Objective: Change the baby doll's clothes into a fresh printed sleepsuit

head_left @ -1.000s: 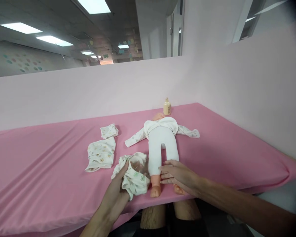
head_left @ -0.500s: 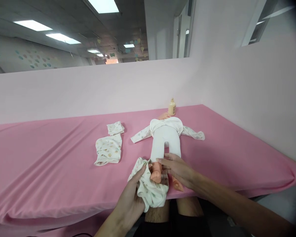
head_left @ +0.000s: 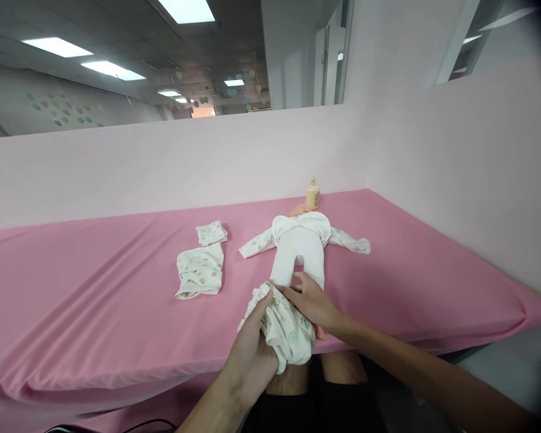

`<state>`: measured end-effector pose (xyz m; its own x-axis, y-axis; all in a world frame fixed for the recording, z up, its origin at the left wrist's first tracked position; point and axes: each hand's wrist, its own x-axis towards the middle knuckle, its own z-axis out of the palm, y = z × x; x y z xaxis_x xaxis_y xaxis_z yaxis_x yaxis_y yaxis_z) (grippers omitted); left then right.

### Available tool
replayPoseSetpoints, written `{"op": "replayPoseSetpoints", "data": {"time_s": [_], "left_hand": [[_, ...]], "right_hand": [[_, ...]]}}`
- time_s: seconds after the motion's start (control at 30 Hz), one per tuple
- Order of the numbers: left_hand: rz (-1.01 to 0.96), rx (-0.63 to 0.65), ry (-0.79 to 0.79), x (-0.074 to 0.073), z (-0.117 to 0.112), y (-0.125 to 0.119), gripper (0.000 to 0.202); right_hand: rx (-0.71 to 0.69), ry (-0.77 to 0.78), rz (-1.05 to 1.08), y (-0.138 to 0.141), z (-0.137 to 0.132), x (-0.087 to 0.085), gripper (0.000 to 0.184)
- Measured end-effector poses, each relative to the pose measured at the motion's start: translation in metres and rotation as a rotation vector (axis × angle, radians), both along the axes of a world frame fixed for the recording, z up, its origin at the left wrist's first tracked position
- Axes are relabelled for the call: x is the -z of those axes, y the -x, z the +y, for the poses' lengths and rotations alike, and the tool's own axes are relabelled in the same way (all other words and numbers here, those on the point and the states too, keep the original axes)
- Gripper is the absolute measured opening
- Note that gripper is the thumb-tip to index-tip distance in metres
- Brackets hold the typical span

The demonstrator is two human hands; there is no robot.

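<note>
A baby doll (head_left: 300,243) lies on its back, dressed in white leggings and a patterned long-sleeved top, its legs toward me. Bunched white patterned baby pants (head_left: 288,334) cover its foot and lower leg on the left side. My left hand (head_left: 255,346) grips the pants from the left, thumb on top of the cloth. On the other side, between the doll's legs, my right hand (head_left: 309,300) has its fingers closed at the upper edge of the pants. The foot inside is hidden. Part of the other foot (head_left: 319,331) shows below my right wrist.
Two patterned cloth items, a folded garment (head_left: 201,272) and a smaller folded piece (head_left: 211,233), lie left of the doll. A pale yellow pump bottle (head_left: 312,195) stands behind its head. The pink-covered table (head_left: 94,300) meets walls at the back and right.
The baby pants have moved up over the doll's foot, which was bare and visible before. My right hand has shifted left from the leg onto the cloth edge.
</note>
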<state>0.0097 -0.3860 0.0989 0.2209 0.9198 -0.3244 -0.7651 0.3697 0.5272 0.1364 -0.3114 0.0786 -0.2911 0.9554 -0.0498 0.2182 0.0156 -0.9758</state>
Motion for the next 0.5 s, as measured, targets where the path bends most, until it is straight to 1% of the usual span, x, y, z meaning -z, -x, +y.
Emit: {"op": "replayPoseSetpoints", "data": {"time_s": [0.07,0.13,0.2,0.23,0.27,0.3,0.4,0.43,0.5], "left_hand": [[-0.005,0.003,-0.024,-0.002,0.001,-0.002,0.038],[-0.014,0.013,-0.038,-0.005,0.001,-0.002,0.037],[-0.016,0.010,-0.030,-0.009,0.001,-0.002,0.035],[-0.011,-0.002,-0.018,-0.010,0.001,-0.002,0.034],[-0.003,-0.013,-0.004,-0.011,0.000,-0.002,0.033],[0.007,-0.018,0.008,-0.011,0.000,-0.002,0.033],[0.037,0.011,0.001,-0.010,0.000,-0.001,0.034],[0.044,0.025,-0.013,-0.009,0.000,-0.001,0.034],[0.058,0.036,-0.032,-0.006,0.000,0.000,0.036]], "right_hand": [[-0.010,-0.151,-0.212,-0.004,0.002,-0.006,0.049],[0.012,-0.284,-0.356,-0.008,0.001,-0.012,0.040],[0.043,-0.381,-0.390,-0.009,-0.003,-0.017,0.030],[0.041,-0.402,-0.364,-0.009,-0.005,-0.020,0.027],[0.011,-0.397,-0.312,-0.009,-0.007,-0.022,0.026],[-0.050,-0.360,-0.248,-0.009,-0.009,-0.024,0.026],[-0.297,-0.127,-0.105,-0.008,-0.010,-0.032,0.031],[-0.355,-0.059,-0.088,-0.009,-0.010,-0.035,0.032],[-0.428,0.025,-0.074,-0.009,-0.010,-0.040,0.031]]}}
